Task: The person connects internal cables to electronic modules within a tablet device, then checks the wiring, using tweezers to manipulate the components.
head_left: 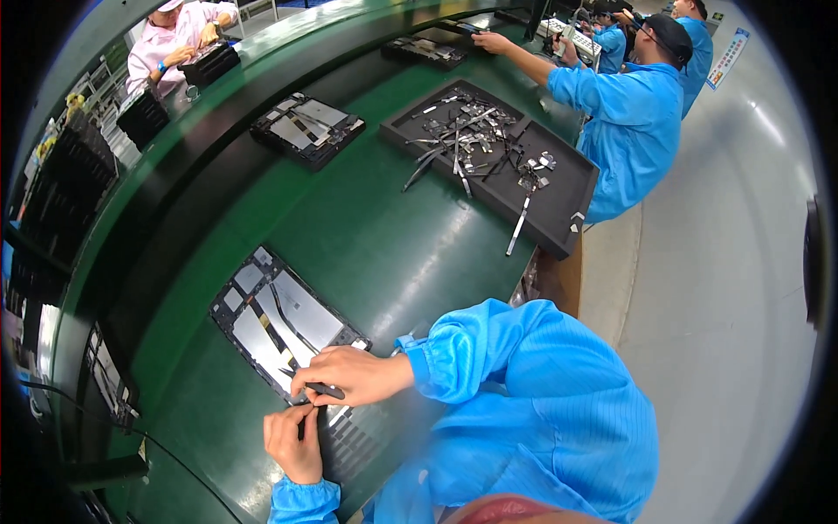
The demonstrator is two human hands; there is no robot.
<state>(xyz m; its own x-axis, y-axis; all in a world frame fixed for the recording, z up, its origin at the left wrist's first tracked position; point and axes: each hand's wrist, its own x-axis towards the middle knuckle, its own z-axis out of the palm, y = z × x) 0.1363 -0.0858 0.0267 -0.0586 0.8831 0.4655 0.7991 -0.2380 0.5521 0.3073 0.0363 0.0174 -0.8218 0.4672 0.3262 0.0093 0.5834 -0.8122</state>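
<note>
Both hands (pixel 327 410) curled, apparently pinching tweezers (pixel 319 389) over opened tablet (pixel 284 319)

Green workbench (pixel 384 236) — opened tablets (pixel 284 319), (pixel 307 128) and black parts tray (pixel 489 162) lie on it.

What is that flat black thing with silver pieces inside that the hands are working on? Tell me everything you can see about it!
It is an opened tablet-like device, a flat black rectangular frame lying tilted on the green bench. Inside sit shiny silver plates, small grey blocks and a thin dark cable running across. The right hand rests on its near end, pinching a slim dark tool. The left hand touches the near edge just below.
</note>
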